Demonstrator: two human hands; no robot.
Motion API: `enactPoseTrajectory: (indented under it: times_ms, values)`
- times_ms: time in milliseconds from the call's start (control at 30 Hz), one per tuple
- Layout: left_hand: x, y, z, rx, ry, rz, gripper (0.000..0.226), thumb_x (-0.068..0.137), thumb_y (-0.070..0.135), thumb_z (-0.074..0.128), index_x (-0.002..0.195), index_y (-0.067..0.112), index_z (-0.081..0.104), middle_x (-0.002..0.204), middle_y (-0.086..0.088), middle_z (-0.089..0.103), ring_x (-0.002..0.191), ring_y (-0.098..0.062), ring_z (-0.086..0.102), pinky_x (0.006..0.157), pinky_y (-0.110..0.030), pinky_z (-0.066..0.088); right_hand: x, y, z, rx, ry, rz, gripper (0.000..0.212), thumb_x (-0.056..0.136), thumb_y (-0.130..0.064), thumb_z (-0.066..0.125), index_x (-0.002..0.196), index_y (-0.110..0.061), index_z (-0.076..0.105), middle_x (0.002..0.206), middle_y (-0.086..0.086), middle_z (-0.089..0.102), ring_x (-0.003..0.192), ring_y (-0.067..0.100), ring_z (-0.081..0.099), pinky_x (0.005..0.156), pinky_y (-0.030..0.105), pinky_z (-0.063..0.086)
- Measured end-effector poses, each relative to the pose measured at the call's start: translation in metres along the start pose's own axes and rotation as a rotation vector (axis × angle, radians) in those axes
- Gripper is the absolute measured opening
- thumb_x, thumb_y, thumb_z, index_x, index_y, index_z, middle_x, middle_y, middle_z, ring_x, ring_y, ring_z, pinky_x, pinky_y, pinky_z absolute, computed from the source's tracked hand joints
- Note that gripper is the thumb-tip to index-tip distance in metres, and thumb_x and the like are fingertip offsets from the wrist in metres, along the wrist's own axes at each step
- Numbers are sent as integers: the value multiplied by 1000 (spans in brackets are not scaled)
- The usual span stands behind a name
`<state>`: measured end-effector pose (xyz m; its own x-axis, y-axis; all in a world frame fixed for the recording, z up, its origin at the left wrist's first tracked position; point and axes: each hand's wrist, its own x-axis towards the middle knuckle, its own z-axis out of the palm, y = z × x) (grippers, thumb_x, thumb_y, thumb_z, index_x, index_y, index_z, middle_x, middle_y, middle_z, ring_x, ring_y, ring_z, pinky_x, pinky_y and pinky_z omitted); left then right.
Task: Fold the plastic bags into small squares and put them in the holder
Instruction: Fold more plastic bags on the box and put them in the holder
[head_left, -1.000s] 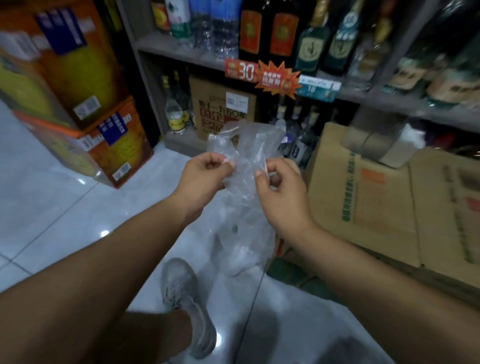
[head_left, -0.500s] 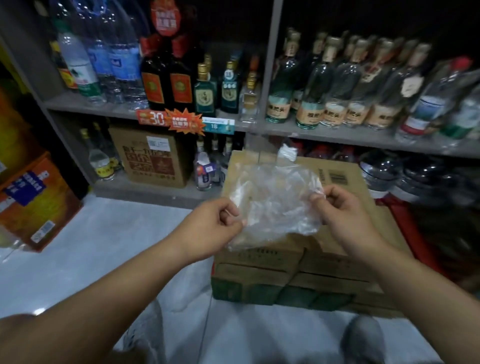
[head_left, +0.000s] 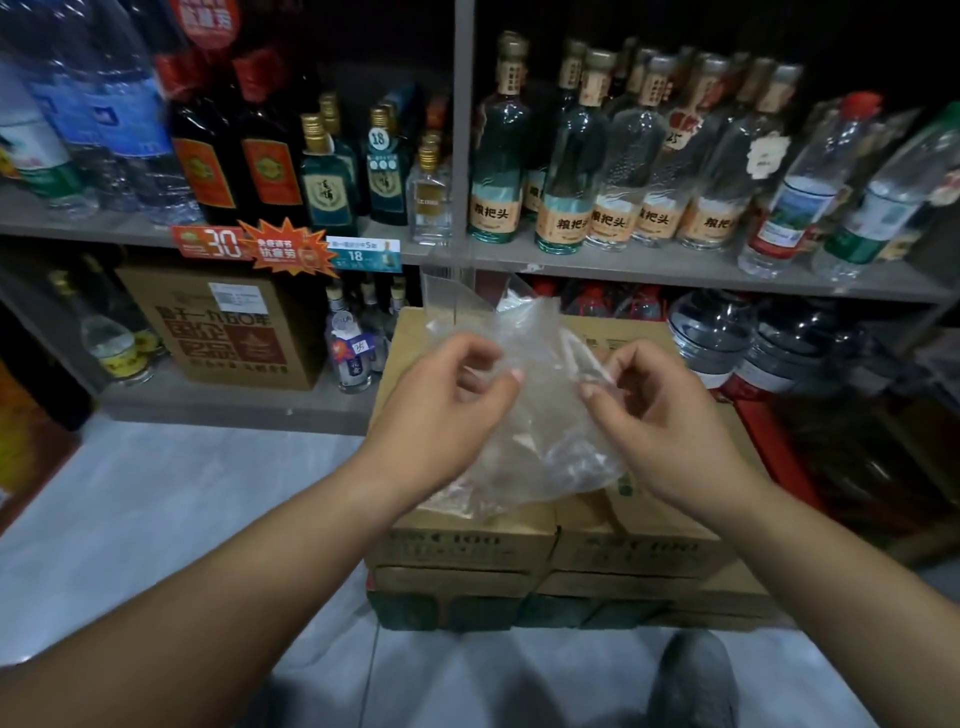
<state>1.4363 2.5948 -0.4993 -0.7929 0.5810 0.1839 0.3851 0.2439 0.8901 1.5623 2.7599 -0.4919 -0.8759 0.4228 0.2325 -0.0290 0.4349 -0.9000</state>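
Holding a crumpled clear plastic bag (head_left: 540, 436) between them, the left hand (head_left: 441, 410) and right hand (head_left: 662, 415) each pinch it with curled fingers and thumb. Bag hangs above stacked cardboard boxes (head_left: 467, 540), before a bottle shelf (head_left: 675, 273).

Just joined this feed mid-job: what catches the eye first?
A crumpled clear plastic bag sits at centre, pinched between the left hand and right hand above stacked cardboard cartons. Behind are shelves crowded with bottles, with an orange starburst price tag on the shelf edge at left.
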Motion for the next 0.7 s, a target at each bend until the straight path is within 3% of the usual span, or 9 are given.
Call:
enactPoseTrajectory:
  times_ms: [67,133,200,267,400,500,567,633,700]
  values:
    - [11,4,-6,-24,63,3,32,91,46,69,118,35,58,112,13,60,99,-4,60,82,-28,53,-3,-3,0,-256,-94,-116,23,94,-23,64,84,-38,51,125,-29,62,113,-4,60,78,23,58]
    - [20,12,-11,-188,-28,-40,53,85,55,69,131,37,51,118,12,59,101,-2,62,79,-25,52,-5,-2,1,-591,-104,-335,24,93,-24,65,87,-39,47,136,-26,55,123,-3,53,94,22,50]
    - [23,17,-10,-342,-118,-136,72,76,61,72,139,36,46,117,7,61,102,-4,65,74,-26,54,-6,4,6,-655,-139,-531,19,91,-17,68,91,-25,51,136,-14,60,122,5,55,95,24,50]
    - [25,12,-7,-369,-123,-214,68,79,47,82,136,31,51,111,2,63,102,-13,67,76,-33,56,-9,7,12,-603,-206,-568,15,90,-19,67,93,-21,52,134,-6,63,125,10,56,101,30,49]
    - [25,5,-4,-439,-105,-265,30,87,3,75,113,16,66,91,-9,67,82,-25,63,73,-39,51,-18,4,17,-343,-268,-224,22,85,-53,68,96,-36,59,131,-23,60,129,0,51,109,40,45]
    - [25,6,-7,-534,-91,-295,25,90,3,72,110,16,67,91,-6,69,79,-15,64,66,-28,53,-13,-3,17,-192,15,-8,35,76,-69,64,101,-44,60,128,-24,56,126,3,50,108,46,44]
    - [24,4,-8,-551,-85,-290,26,89,6,74,111,18,68,92,0,74,83,-12,68,71,-27,54,-2,-2,14,-216,193,154,61,76,-74,64,125,-40,54,137,-14,51,129,11,48,108,48,44]
    - [22,4,-8,-566,-93,-279,28,87,6,75,112,18,69,96,0,77,92,-16,70,80,-31,54,9,3,12,-32,171,404,96,64,-84,68,145,-41,37,149,-6,46,132,20,50,107,52,45]
    - [18,4,-8,-570,-128,-264,26,87,4,75,108,18,69,93,0,77,86,-12,69,74,-26,53,15,9,13,226,124,561,109,53,-84,77,146,-50,32,143,0,56,120,27,63,100,57,51]
